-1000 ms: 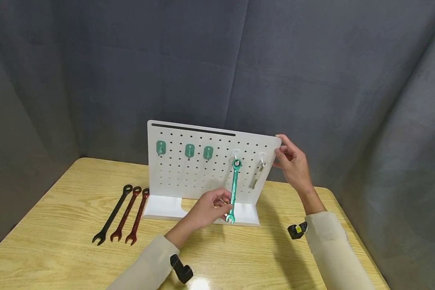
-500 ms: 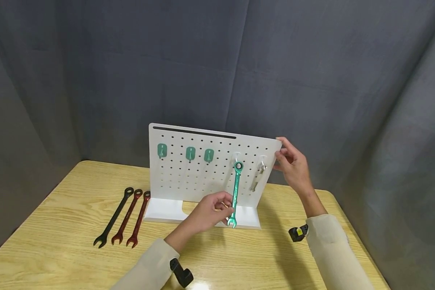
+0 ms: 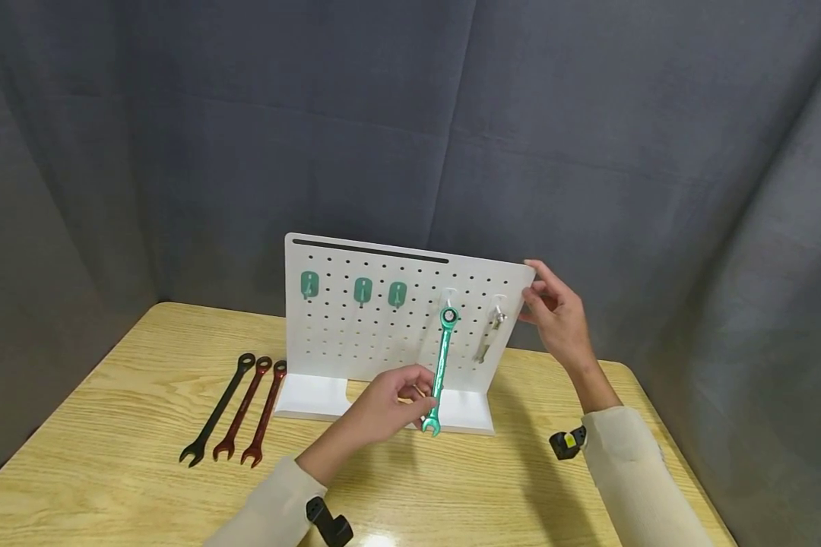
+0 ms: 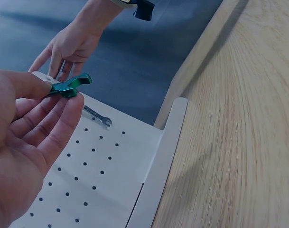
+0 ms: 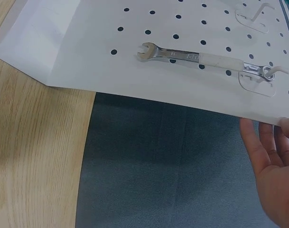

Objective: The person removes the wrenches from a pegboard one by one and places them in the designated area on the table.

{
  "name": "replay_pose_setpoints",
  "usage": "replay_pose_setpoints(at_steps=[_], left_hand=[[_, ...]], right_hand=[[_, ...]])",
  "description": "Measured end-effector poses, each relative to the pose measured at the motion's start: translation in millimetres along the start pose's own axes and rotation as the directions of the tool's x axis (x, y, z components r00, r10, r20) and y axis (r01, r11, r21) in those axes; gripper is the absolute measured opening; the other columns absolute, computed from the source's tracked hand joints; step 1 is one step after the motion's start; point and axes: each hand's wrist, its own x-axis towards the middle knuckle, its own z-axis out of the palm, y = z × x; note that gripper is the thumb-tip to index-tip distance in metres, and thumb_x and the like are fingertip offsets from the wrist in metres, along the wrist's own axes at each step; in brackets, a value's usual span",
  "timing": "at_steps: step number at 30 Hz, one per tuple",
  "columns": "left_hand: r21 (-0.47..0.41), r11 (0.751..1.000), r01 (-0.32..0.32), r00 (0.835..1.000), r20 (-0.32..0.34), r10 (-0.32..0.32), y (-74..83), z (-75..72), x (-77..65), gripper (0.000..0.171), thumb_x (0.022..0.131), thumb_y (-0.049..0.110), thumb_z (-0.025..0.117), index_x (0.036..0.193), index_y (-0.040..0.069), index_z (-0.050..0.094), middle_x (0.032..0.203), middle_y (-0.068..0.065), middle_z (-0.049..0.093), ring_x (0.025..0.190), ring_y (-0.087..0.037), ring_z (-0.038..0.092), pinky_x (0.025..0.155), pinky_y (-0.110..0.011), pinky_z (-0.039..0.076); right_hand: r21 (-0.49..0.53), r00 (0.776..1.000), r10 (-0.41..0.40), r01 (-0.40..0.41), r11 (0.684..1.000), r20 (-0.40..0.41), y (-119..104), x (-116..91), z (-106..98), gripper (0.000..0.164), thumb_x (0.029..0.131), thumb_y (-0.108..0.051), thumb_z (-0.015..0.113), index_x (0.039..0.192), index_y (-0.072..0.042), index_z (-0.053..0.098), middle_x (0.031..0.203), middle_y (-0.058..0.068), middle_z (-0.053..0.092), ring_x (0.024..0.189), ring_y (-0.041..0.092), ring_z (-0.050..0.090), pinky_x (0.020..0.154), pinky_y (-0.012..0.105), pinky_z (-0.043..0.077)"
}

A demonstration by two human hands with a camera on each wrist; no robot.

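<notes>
My left hand (image 3: 391,406) pinches a green combination wrench (image 3: 441,365) near its open end, thumb on one side and fingers on the other. The wrench stands nearly upright, ring end up, in front of the white pegboard (image 3: 342,346). In the head view its ring is just below a clear hook (image 3: 449,297), which is bare in the right wrist view. My right hand (image 3: 562,319) grips the board's upper right edge, thumb in front and fingers behind. Beside that hand, a small silver wrench (image 5: 180,55) hangs by its ring from another clear hook (image 5: 272,72).
Green hooks (image 3: 362,290) line the board's upper left part. On the wooden table (image 3: 109,425), left of the board, lie a black wrench (image 3: 219,409) and two red wrenches, one (image 3: 244,409) beside the other (image 3: 265,414). A dark grey curtain (image 3: 315,114) stands behind.
My left hand has drawn the green wrench slightly down and left, so its ring sits a little lower below the clear hook. My right hand keeps its grip on the board.
</notes>
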Motion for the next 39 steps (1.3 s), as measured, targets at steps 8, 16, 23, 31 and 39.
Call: replay_pose_setpoints(at_steps=[8,16,23,31,39], left_hand=[[0.004,1.000,-0.021,1.000,0.006,0.021,1.7,-9.1,-22.1,0.013,0.099,0.005,0.067,0.111,0.002,0.066,0.098,-0.006,0.064,0.084,-0.020,0.068,0.068,-0.040,0.062],[0.019,1.000,-0.025,1.000,0.004,0.025,12.2,-25.1,-40.6,0.013,0.099,0.004,0.067,0.111,0.005,0.067,0.097,-0.007,0.063,0.081,-0.020,0.068,0.065,-0.042,0.062],[0.014,1.000,-0.004,1.000,-0.030,0.005,9.2,-38.2,-50.9,0.010,0.099,0.005,0.067,0.108,0.003,0.066,0.090,-0.008,0.064,0.077,-0.019,0.068,0.066,-0.042,0.062],[0.059,0.998,0.032,0.997,-0.066,-0.028,8.5,-57.7,-69.2,0.012,0.098,0.004,0.068,0.110,0.001,0.066,0.094,-0.010,0.064,0.081,-0.022,0.067,0.065,-0.037,0.061],[0.055,0.997,0.062,0.995,-0.082,-0.057,7.8,-78.9,-83.7,0.015,0.099,0.003,0.067,0.112,-0.004,0.065,0.090,-0.013,0.066,0.077,-0.021,0.068,0.064,-0.044,0.062]], right_hand=[[0.005,1.000,-0.013,0.013,1.000,-0.003,3,-2,-3,0.050,0.102,0.006,0.059,0.149,-0.007,0.053,0.110,0.025,0.058,0.094,0.020,0.066,0.073,0.028,0.061],[0.005,1.000,-0.008,0.008,1.000,-0.005,4,-3,-4,0.046,0.104,0.001,0.058,0.148,-0.010,0.055,0.108,0.022,0.060,0.094,0.016,0.067,0.074,0.029,0.061],[0.016,1.000,-0.006,0.006,1.000,-0.012,4,-2,-5,0.047,0.103,0.002,0.058,0.148,-0.012,0.056,0.108,0.024,0.060,0.094,0.015,0.067,0.074,0.028,0.061],[0.036,1.000,-0.004,0.003,0.999,0.013,2,0,-1,0.046,0.103,0.003,0.058,0.148,-0.008,0.054,0.109,0.024,0.060,0.094,0.015,0.068,0.074,0.029,0.061],[0.009,1.000,-0.009,0.009,1.000,-0.002,3,1,0,0.045,0.103,0.002,0.059,0.147,-0.012,0.057,0.107,0.022,0.061,0.093,0.016,0.068,0.074,0.027,0.060]])
